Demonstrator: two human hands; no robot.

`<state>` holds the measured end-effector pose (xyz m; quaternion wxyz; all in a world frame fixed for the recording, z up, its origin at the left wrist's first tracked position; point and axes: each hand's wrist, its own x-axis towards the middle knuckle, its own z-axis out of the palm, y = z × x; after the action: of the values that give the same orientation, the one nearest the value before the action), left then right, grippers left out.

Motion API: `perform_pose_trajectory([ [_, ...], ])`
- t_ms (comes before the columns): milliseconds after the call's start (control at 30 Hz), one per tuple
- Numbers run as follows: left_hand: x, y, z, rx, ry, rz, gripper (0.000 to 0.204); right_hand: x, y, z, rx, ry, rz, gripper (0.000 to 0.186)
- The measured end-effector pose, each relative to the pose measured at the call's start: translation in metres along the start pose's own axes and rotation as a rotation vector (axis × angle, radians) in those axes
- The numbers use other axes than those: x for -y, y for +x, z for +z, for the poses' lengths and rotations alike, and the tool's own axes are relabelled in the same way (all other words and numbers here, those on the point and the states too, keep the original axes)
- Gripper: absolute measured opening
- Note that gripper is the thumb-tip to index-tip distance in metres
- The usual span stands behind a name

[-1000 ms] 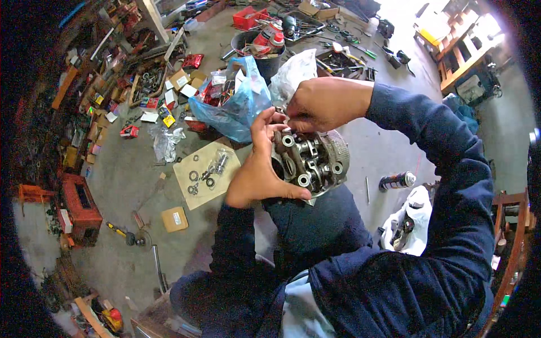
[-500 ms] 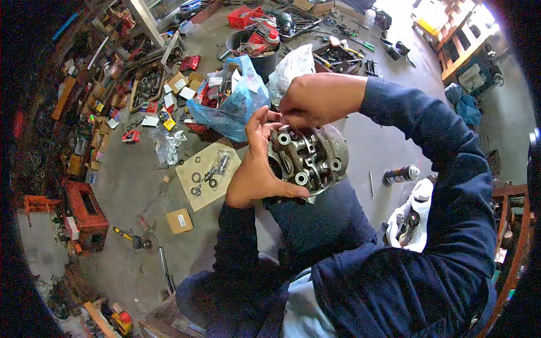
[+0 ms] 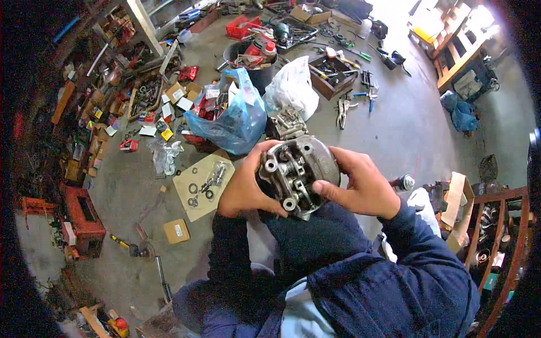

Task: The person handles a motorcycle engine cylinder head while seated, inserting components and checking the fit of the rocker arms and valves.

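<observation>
A grey metal engine cylinder head (image 3: 297, 176), with rocker arms and round bolt posts showing in its open top, is held up above my dark-clothed leg. My left hand (image 3: 246, 188) grips its left side, thumb along the near edge. Around its right side wraps my right hand (image 3: 360, 183), the thumb pressed on the top near the rockers. Just beyond it another cast metal engine part (image 3: 286, 124) rests by the white plastic bag (image 3: 293, 87). Left of my left hand, a cream sheet (image 3: 189, 200) on the floor carries several rings and a small bag of metal parts.
A blue plastic bag (image 3: 231, 127) of parts stands ahead, with a black bucket (image 3: 259, 76) behind it. Right of these are a wooden tool box (image 3: 332, 84) and pliers (image 3: 342, 111). A spray can (image 3: 404, 183) lies right. A small cardboard box (image 3: 176, 231) and an angle grinder (image 3: 135, 248) lie left.
My right hand has come down from the far edge of the cylinder head to its right side and now grips it. The cylinder head has shifted slightly nearer and turned a little.
</observation>
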<state>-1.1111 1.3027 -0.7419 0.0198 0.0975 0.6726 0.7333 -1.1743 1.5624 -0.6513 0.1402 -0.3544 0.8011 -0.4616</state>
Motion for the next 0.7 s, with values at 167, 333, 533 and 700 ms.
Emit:
perform_pose_trajectory([
  [167, -0.013, 0.002, 0.018, -0.229, 0.18, 0.249, 0.125, 0.005, 0.013, -0.016, -0.025, -0.181, -0.179, 0.057],
  [333, -0.043, 0.003, 0.048, -0.504, 0.834, 0.537, 0.112, -0.02, 0.036, -0.008, -0.1, 0.179, -0.199, 0.054],
  [533, -0.047, -0.002, 0.082, -0.619, 1.118, 0.571, 0.087, -0.059, 0.065, 0.014, -0.104, 0.914, -0.175, 0.044],
  [700, -0.055, 0.002, 0.104, -0.654, 1.197, 0.593, 0.068, -0.075, 0.097, 0.025, 0.017, 1.046, -0.343, 0.03],
])
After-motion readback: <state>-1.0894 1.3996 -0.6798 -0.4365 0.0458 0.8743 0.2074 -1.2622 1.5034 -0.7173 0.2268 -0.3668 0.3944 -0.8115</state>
